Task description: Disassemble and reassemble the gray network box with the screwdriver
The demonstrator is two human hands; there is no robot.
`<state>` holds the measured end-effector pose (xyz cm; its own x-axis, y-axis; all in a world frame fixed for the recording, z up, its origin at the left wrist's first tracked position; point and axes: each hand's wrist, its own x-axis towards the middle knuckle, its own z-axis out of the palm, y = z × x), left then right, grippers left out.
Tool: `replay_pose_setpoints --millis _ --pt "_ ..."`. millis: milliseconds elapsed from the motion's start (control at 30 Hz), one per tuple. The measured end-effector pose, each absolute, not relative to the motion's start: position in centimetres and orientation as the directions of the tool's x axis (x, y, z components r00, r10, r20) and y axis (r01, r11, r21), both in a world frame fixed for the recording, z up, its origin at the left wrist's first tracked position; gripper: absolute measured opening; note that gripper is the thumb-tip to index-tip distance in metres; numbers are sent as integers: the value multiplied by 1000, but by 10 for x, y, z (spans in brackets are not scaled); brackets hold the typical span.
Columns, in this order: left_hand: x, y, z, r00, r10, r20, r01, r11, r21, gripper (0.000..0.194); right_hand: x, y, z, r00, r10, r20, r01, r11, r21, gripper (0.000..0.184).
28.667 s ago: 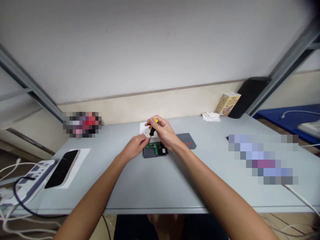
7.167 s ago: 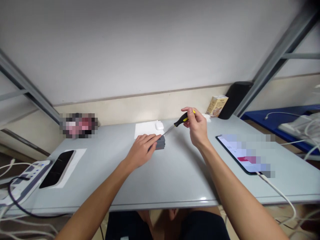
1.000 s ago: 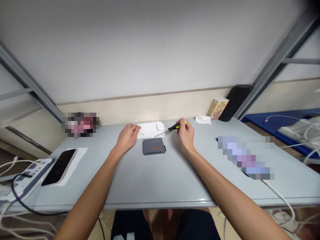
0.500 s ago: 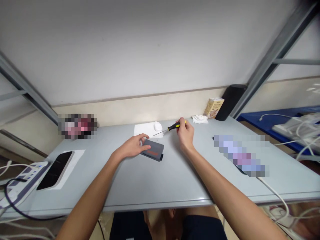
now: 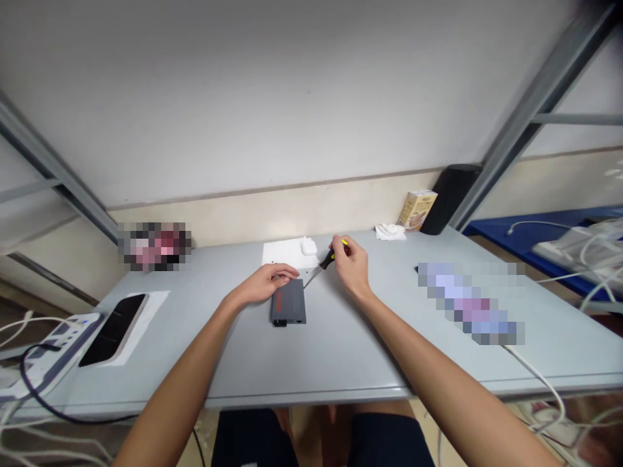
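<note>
A small grey media converter [image 5: 291, 302], with red lettering and ports on its near edge, lies on the desk. My left hand [image 5: 265, 282] grips its far left corner, thumb and fingers against it. In my right hand [image 5: 351, 264] is a black and yellow screwdriver [image 5: 328, 257], its handle partly hidden by the fingers. The thin shaft slants down and left, its tip at the far right side of the converter. Whether the tip touches the casing, I cannot tell. Behind them, a white earphone case [image 5: 308, 246] rests on a white paper [image 5: 283, 253] with small dark specks nearby.
A dark-screened phone [image 5: 114, 327] and a power strip [image 5: 53, 353] are at the left. On the right lies a blurred-out device with a white cable [image 5: 533, 373]. A carton [image 5: 417, 209], crumpled tissue [image 5: 390, 231] and black cylinder [image 5: 450, 198] stand near the wall.
The media converter has turned so its ports face me. My right hand has brought the screwdriver down and left, tip now at the converter's side. The left hand has shifted its grip.
</note>
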<state>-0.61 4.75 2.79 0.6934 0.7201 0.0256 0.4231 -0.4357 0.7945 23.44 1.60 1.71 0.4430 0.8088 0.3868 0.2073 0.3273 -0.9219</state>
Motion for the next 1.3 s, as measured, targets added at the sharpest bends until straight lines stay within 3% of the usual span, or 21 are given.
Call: replay_pose_setpoints --millis 267,633,800,1067,1300 --pt "-7 46 26 674 738 33 452 -447 772 31 235 15 19 484 782 392 182 349 -919 41" --pt "-5 37 32 627 779 10 511 -421 750 35 246 21 16 535 737 413 273 312 -910 41" --pt "-5 39 32 560 829 8 489 -338 805 41 245 22 16 516 761 393 221 324 -920 40" --pt "-4 46 27 461 877 135 558 -405 724 40 239 23 18 442 853 276 -14 314 -949 44" --pt "-11 53 22 434 886 166 564 -411 716 32 232 17 22 365 894 259 -52 297 -954 52"
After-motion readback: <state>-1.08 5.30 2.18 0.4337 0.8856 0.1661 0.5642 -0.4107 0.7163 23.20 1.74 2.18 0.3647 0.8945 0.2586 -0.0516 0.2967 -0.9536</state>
